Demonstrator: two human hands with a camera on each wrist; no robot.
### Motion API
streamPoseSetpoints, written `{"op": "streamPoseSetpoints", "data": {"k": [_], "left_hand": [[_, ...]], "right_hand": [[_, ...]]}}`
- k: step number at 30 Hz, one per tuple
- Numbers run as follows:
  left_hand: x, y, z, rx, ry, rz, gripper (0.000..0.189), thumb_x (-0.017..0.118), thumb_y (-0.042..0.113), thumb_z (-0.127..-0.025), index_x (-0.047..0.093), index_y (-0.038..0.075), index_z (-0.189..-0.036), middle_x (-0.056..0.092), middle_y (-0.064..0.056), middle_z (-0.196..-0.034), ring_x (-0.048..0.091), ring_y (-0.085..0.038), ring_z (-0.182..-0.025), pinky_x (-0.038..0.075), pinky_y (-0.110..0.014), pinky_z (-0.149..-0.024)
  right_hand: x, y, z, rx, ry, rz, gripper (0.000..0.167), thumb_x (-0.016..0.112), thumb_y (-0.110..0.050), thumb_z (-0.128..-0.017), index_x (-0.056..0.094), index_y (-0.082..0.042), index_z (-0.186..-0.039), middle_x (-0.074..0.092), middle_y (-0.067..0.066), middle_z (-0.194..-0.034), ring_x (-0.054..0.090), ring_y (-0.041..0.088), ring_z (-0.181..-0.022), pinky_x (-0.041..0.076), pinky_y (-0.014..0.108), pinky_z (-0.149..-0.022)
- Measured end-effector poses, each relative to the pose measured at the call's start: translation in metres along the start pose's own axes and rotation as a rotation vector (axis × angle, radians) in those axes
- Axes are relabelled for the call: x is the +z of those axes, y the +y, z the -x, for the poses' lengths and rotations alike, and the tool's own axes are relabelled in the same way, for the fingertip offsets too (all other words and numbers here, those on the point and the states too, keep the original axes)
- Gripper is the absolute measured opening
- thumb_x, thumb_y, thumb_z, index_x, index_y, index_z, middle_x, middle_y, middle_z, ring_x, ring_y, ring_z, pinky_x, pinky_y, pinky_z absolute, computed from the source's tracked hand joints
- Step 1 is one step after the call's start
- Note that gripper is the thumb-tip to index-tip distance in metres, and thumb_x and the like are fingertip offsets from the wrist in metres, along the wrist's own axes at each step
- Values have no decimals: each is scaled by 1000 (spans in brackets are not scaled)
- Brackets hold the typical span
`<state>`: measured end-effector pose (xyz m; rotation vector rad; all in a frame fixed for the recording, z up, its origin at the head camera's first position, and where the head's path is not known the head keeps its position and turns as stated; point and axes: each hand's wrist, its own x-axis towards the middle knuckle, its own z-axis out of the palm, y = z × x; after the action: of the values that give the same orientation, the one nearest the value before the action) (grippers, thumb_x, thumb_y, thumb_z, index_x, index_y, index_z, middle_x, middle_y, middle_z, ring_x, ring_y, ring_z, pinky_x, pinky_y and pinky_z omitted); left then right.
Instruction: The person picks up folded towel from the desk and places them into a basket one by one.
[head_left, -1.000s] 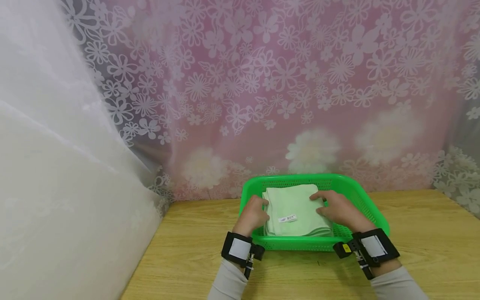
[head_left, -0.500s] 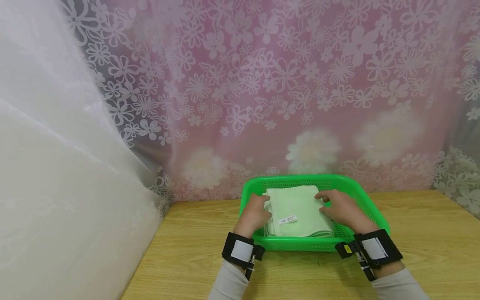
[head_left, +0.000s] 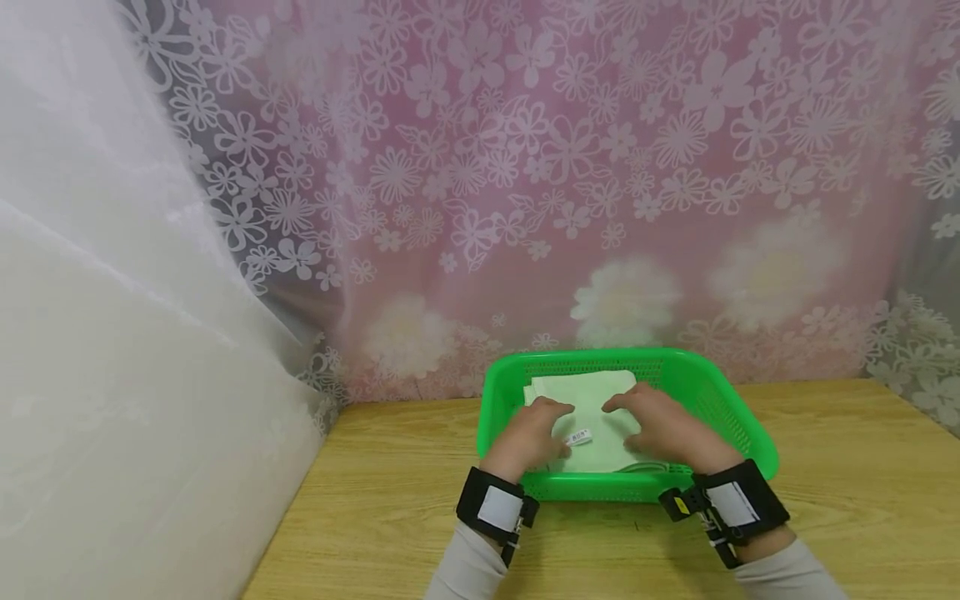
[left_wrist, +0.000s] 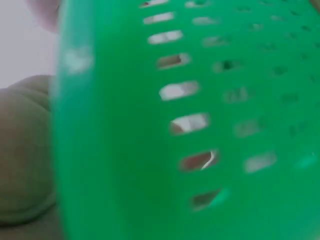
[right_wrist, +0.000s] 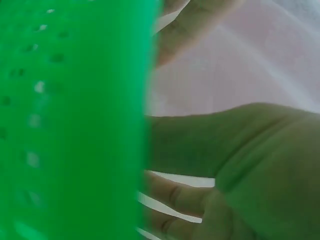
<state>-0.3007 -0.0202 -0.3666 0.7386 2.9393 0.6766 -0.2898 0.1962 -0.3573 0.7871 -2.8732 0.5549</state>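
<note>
A folded pale green towel [head_left: 588, 387] with a small white label [head_left: 580, 437] lies inside a green plastic basket [head_left: 600, 485]. Over the towel's left part is my left hand [head_left: 529, 435], thumb and fingers spread apart and pointing inward. Facing it, my right hand [head_left: 667, 429] reaches over the towel's right part in a similar loose spread. Neither hand grips a fold of the towel in the head view. Both wrist views are mostly filled by the basket's perforated wall [left_wrist: 125, 125], which hides the fingertips on the left.
The basket stands on a wooden table [head_left: 390, 483] near its back edge. Behind hangs a pink flowered curtain [head_left: 480, 167], and a white sheet [head_left: 112, 333] slopes down along the left side.
Both hands have moved inward from the towel's left and right edges to over its top. The towel and basket stay nearly in place.
</note>
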Motion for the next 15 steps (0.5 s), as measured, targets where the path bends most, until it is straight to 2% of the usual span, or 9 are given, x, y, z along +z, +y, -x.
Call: {"op": "streamPoseSetpoints", "data": {"k": [4,8,11,15], "left_hand": [[7,2,1,1,-57,-69,55,78,14,-88,60,14,-140,61,-9,-133,62,-24,-113,51,-30,-88],[13,4,0,17,-86,-162,52,77,18,-90,61,16,-139,63,-6,-128,62,-19,-101,49,-26,-78],[14,5,-1,25,-96,-191,52,75,18,-91,60,15,-140,64,-6,-127,62,-20,-108,49,-26,-82],[13,5,0,17,-108,-171,51,74,16,-91,59,14,-140,63,-7,-128,61,-21,-114,50,-27,-86]], "right_hand": [[9,2,0,-19,-38,-15,44,80,5,-74,69,-2,-116,63,17,-109,58,31,-91,49,38,-71],[13,7,1,-31,-61,-53,42,81,4,-75,69,-1,-116,62,17,-109,59,33,-94,50,40,-74],[14,12,2,-45,-76,-67,42,81,2,-77,68,-1,-116,63,17,-111,60,36,-99,51,41,-77],[16,12,1,-56,-89,-49,42,82,1,-77,68,-1,-117,64,16,-112,61,36,-100,52,41,-78]]}}
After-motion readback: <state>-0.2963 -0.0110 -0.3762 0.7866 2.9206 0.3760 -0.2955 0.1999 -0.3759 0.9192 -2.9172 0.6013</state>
